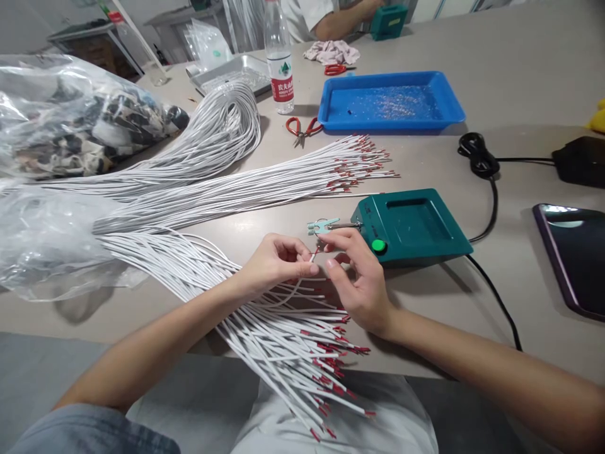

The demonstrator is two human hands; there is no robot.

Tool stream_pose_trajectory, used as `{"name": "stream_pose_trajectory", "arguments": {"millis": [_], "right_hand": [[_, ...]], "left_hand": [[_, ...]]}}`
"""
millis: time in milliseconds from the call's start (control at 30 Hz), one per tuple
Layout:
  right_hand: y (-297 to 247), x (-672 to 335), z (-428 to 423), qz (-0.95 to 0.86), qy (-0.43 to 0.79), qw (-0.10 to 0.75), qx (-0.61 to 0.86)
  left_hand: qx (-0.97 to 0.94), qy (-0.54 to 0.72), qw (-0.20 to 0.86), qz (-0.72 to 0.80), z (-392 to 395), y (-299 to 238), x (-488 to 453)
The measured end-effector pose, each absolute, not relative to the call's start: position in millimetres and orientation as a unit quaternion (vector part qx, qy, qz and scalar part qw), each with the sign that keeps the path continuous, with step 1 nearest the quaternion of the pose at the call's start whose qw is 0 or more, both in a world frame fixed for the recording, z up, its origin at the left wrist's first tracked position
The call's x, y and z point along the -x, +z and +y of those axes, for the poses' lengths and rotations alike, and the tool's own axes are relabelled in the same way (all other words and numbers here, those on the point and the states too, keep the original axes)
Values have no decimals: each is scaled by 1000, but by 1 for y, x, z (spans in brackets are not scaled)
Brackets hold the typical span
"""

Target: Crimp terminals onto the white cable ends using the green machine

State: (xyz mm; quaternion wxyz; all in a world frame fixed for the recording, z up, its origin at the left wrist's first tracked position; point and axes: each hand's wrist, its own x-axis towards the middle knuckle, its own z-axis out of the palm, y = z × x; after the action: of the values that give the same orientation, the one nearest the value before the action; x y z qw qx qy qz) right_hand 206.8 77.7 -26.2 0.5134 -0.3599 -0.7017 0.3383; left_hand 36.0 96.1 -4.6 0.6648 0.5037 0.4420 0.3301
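Note:
My left hand (270,268) pinches a white cable (312,256) near its red-tipped end, between thumb and fingers. Close to that tip, on the right, is my right hand (362,284), its thumb and curved fingers apart with nothing visibly held. Just beyond the fingertips, a small light-green clip-like piece (324,226) sticks out on a metal rod from a dark green device (411,224) with a lit green button (379,246). Under my left wrist, a fanned bundle of white cables (265,331) with red ends hangs over the table edge towards my lap.
A second cable bundle (246,186) and a looped one (231,126) lie beyond. Around them are a blue tray (326,110) with scraps, red-handled snips (302,131), a water bottle (282,69), plastic bags (85,120) and a phone (576,252). Another person's arm (345,22) rests across the table.

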Motion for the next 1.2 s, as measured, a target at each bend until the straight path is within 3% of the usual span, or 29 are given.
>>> {"name": "stream_pose_trajectory", "arguments": {"millis": [833,1200], "right_hand": [[-26,-208,79,-699,292,544,362],[-26,-205,80,-663,366,535,376]], "left_hand": [[-526,333,644,445,93,-3,-36],[-516,332,656,439,93,-2,-36]]}}
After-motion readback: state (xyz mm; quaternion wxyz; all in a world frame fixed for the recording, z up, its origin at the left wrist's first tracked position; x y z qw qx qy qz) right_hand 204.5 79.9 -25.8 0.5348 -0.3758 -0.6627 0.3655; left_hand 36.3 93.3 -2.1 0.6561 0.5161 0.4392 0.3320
